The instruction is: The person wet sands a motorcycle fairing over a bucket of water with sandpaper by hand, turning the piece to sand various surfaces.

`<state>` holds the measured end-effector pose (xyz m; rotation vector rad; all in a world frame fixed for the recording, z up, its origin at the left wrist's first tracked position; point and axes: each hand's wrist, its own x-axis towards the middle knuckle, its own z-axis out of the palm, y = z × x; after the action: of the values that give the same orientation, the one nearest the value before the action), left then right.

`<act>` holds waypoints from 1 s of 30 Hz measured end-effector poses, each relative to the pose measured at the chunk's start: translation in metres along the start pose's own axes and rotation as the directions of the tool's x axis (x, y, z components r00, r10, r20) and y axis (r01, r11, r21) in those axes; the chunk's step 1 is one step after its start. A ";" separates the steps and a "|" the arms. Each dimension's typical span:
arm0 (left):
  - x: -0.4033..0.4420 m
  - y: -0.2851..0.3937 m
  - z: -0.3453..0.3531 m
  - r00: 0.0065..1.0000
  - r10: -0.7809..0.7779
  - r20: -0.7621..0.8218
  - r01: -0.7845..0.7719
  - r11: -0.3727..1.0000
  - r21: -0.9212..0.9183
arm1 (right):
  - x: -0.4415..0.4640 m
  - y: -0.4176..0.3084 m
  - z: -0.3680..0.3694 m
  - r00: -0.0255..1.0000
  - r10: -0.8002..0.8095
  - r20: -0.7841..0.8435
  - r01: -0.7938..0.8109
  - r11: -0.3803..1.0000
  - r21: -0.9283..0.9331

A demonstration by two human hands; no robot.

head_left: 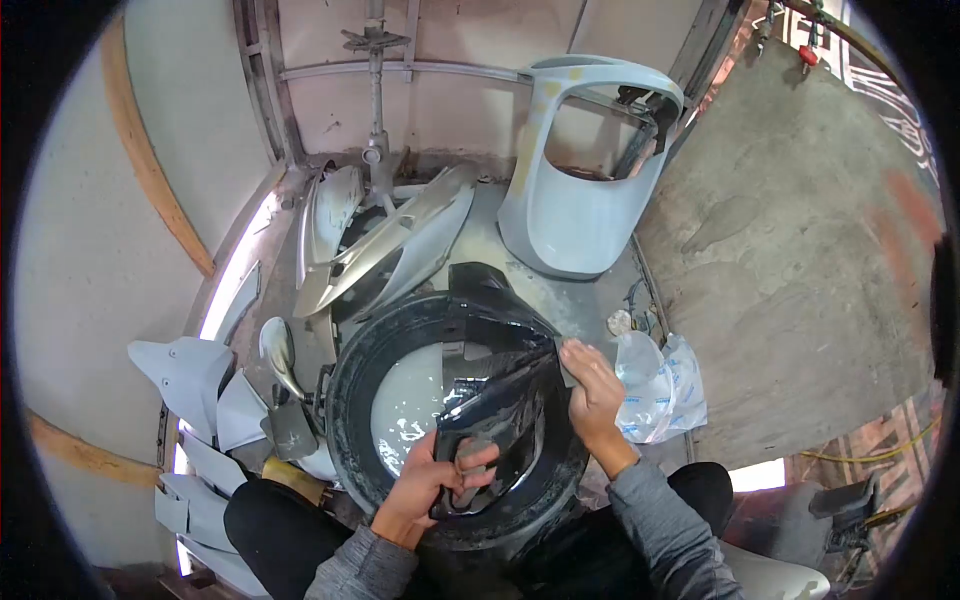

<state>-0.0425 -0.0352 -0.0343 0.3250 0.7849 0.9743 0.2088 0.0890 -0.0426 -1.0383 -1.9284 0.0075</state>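
A glossy black plastic panel (500, 390) is held over a round black tub (350, 400) with cloudy whitish water (405, 400) in it. My left hand (435, 480) grips the panel's lower end, its fingers wrapped through an opening there. At the panel's right edge, my right hand (593, 393) presses a thin grey sheet (577, 352) against the surface, its fingers together. The panel's upper end reaches past the tub's far rim.
Silver-grey panels (400, 235) lie behind the tub, beside a large pale blue-grey fairing (575, 220). Several grey pieces (190, 380) and a round mirror (277, 345) are at the left. Right of the tub sits a clear plastic bag (665, 395).
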 end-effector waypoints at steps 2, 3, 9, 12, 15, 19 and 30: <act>0.006 -0.004 -0.010 0.993 0.081 0.089 -0.067 0.986 -0.155 | -0.005 -0.017 -0.001 1.000 -0.001 -0.005 0.001 1.000 -0.017; 0.005 0.000 -0.009 0.991 0.101 0.091 -0.083 0.980 -0.178 | -0.014 -0.029 -0.005 0.998 -0.049 0.036 0.047 0.997 0.058; 0.004 -0.001 0.005 0.987 0.162 0.010 -0.156 0.962 -0.223 | 0.001 -0.011 0.001 0.997 -0.079 0.009 0.079 0.997 -0.021; -0.003 0.010 0.016 0.990 0.117 -0.077 -0.131 0.969 -0.211 | -0.015 -0.044 -0.014 0.978 -0.168 0.125 0.154 0.981 0.116; 0.004 -0.002 -0.009 0.986 0.112 0.121 -0.080 0.966 -0.245 | 0.007 -0.007 -0.003 0.993 -0.114 0.040 0.114 0.993 -0.006; 0.005 0.000 -0.010 0.987 0.135 0.086 -0.112 0.968 -0.226 | -0.011 -0.049 -0.014 0.987 -0.135 0.091 0.123 0.983 0.135; -0.001 0.008 0.011 0.998 0.068 0.018 -0.065 0.990 -0.124 | 0.010 -0.016 -0.011 0.991 -0.110 0.077 0.114 0.992 -0.058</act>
<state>-0.0401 -0.0308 -0.0215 0.2560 0.6939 1.0755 0.2042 0.0810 -0.0229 -0.9811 -2.0631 -0.0788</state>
